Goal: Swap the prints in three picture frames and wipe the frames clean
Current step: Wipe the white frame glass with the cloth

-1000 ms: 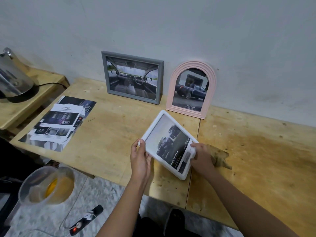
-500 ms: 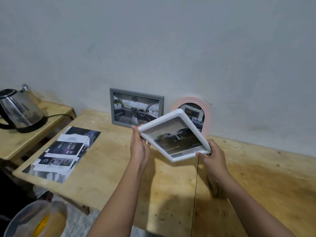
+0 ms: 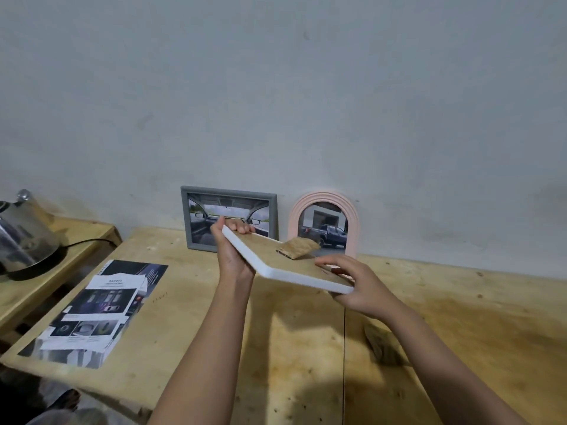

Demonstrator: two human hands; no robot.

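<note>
Wooden table (image 3: 171,320) spreads out under both your arms, with a grey wall behind it. Beyond your hands, the grey frame (image 3: 228,218) and the arched pink frame (image 3: 325,223) stand against that wall, each with a car print showing. Well off to the left of your left hand, a stack of car brochures (image 3: 98,311) lies flat, and farther left a steel kettle (image 3: 26,237) sits on a lower side table. You hold the white frame (image 3: 288,268) up off the table, back side up and nearly level, its fold-out stand (image 3: 299,248) sticking up. Your left hand (image 3: 233,256) is clamped on its far left corner; your right hand (image 3: 352,285) pinches the near right corner, thumb on top. Below your right forearm lies a brown cloth (image 3: 382,343).
</note>
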